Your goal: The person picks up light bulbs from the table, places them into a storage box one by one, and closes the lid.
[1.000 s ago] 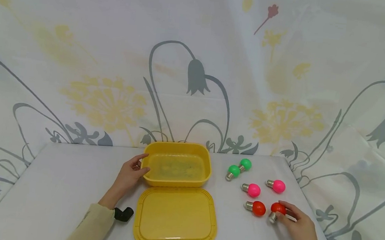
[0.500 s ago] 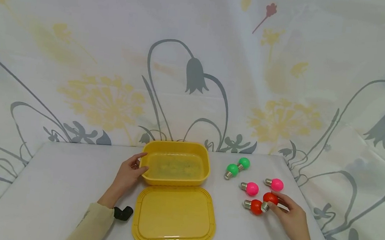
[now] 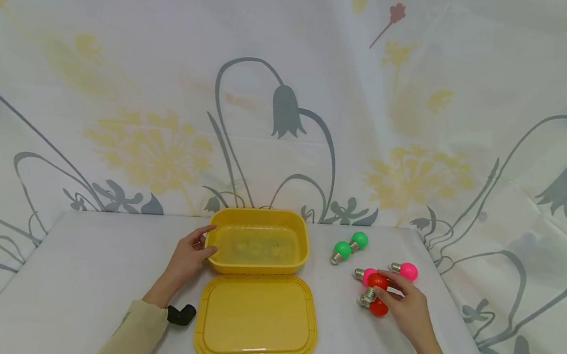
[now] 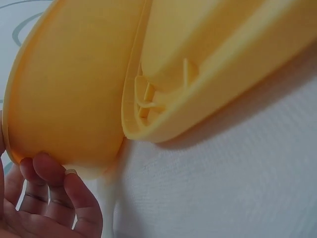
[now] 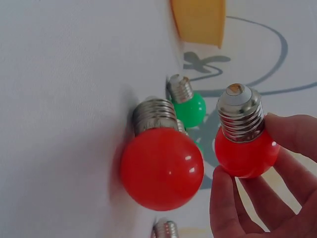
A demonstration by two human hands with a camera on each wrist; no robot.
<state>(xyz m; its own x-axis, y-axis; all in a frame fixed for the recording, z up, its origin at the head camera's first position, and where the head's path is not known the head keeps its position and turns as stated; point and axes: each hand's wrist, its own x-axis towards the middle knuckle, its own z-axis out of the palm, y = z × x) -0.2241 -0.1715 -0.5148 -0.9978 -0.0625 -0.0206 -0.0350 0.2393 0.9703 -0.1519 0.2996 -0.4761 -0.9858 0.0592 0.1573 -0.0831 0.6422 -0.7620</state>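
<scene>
My right hand (image 3: 406, 311) pinches a red light bulb (image 5: 247, 156) between thumb and fingers, its metal screw base pointing up in the right wrist view. Below it on the table lies a second red bulb (image 5: 161, 168), partly hidden by the held one in the head view. Just behind, a pink bulb (image 3: 367, 275) is partly covered too. My left hand (image 3: 187, 259) grips the left end of a yellow plastic box (image 3: 254, 270), its fingers (image 4: 49, 168) bent against the wall. Inside, the box's floor shows bare.
A yellow lid (image 3: 256, 320) lies flat in front of the box, close to its front edge. Another pink bulb (image 3: 409, 271) and two green bulbs (image 3: 342, 249) lie farther back on the right. A patterned cloth (image 3: 285, 160) rises behind the white table (image 3: 100, 273).
My right hand has lifted the red bulb and carried it left, over the other red bulb and up to the nearer pink one. The left hand stays on the box.
</scene>
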